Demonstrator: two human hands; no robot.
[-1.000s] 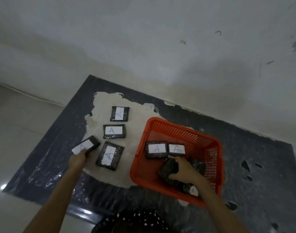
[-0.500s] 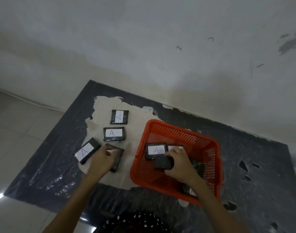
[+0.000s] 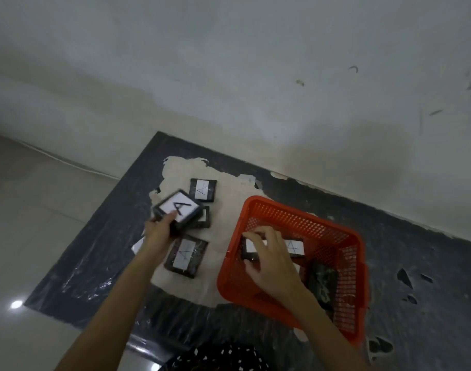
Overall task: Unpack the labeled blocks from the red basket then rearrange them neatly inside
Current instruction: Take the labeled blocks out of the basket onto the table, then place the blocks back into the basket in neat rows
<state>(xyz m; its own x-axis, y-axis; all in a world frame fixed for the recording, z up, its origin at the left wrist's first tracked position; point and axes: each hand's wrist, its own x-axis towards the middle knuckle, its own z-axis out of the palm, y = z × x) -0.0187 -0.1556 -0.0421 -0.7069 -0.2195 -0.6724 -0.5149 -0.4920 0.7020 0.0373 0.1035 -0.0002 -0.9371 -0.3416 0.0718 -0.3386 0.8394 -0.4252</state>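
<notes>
Head view, left hand (image 3: 159, 231): we hold a lifted block (image 3: 177, 212) clenched at its near edge, label up, above the blocks lying on the mat (image 3: 76, 263).
Head view, right hand (image 3: 269, 261): fingers curled over a block (image 3: 249, 250) inside the red basket (image 3: 296, 218); we cannot tell if it is gripped.
Doing it well: we judge the lifted block should go flat beside its neighbours, not on top.

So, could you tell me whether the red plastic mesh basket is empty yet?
Not empty. The red plastic mesh basket holds black A-labelled blocks, one under the right hand.
</notes>
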